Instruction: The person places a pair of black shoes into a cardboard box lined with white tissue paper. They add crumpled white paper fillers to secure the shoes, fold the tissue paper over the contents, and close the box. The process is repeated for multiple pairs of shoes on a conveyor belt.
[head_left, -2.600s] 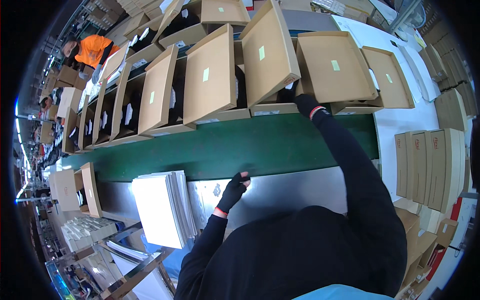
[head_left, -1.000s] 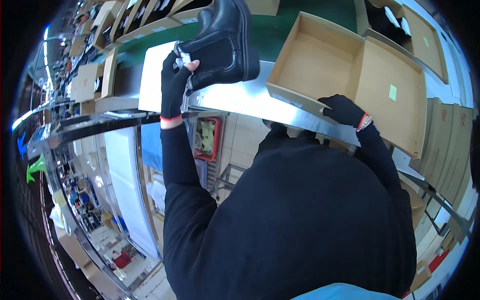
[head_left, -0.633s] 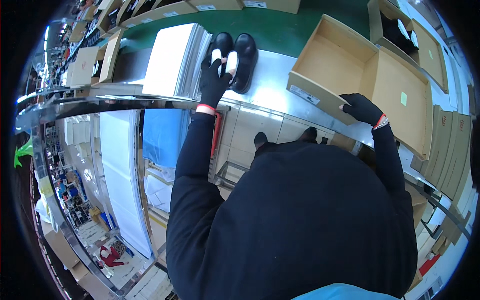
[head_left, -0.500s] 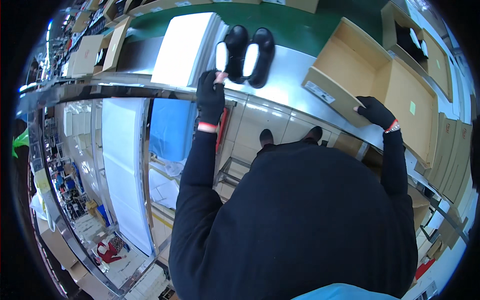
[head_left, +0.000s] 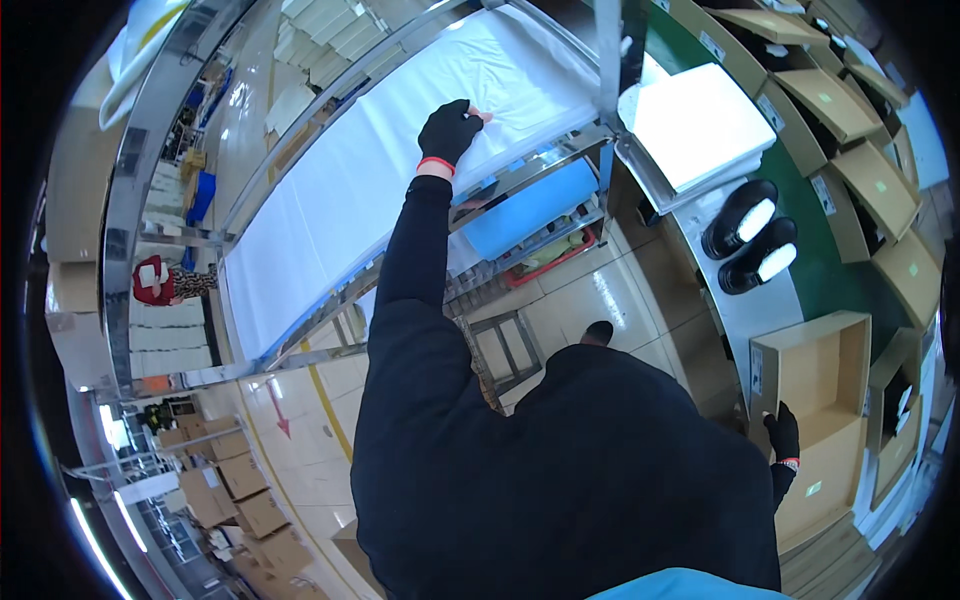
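Note:
My left hand (head_left: 452, 132), in a black fingerless glove, is over a white-sheeted rack shelf (head_left: 330, 215). Its fingers are curled together, and whatever may be between them is too small to make out. My right hand (head_left: 783, 435), gloved the same way, grips the near wall of an open brown cardboard shoe box (head_left: 810, 350) with its lid folded back. Between the hands, on a metal-edged bench (head_left: 715, 290), a pair of black shoes (head_left: 738, 218) with white insoles or stuffing lies beside a stack of white paper sheets (head_left: 700, 120).
More open shoe boxes (head_left: 835, 105) line the green worktop (head_left: 830, 290) on the right. The rack's metal post (head_left: 608, 60) rises near the paper stack. Below hangs a blue sheet (head_left: 530, 210). A person in red (head_left: 155, 280) and stacked cartons (head_left: 240, 480) are farther left.
My left hand has left the edge of the paper stack and reached over the white-sheeted shelf. The view has turned left. My right hand stays on the box wall.

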